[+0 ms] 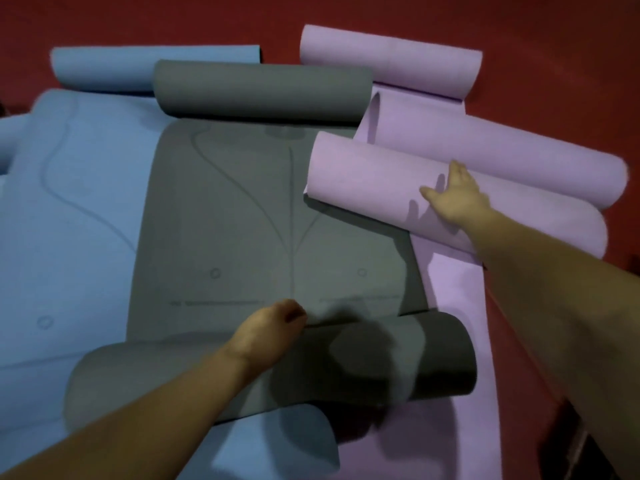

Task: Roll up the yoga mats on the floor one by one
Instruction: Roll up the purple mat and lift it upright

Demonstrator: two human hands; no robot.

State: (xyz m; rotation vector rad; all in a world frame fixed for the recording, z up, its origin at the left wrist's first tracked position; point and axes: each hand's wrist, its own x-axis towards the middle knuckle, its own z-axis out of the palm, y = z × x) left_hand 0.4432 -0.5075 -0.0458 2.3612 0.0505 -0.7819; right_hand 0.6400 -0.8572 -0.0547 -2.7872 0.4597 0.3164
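On the red floor (pixel 554 32) the blue mat (pixel 69 220) lies leftmost. The left hand (pixel 273 327) pinches the grey mat (pixel 259 220) at its near curl, which could spring open. The right hand (pixel 457 195), fingers flat, presses the purple mat (pixel 398 188); that roll may skew.

Dark red floor (pixel 519 26), plain and even all over. Light blue mat (pixel 76 209) at the left, marked with faint curved lines and a small ring in a deeper blue. Dark grey mat (pixel 242 209) in the middle, carrying thin tone-on-tone lines: a straight centre line, two diagonals meeting on it, two small circles, and a blurred line of text too soft to read. Pale lilac mat (pixel 450 282) at the right, unpatterned, with the same lilac on its curled rolls. Darker shadow patches across the grey and lilac.
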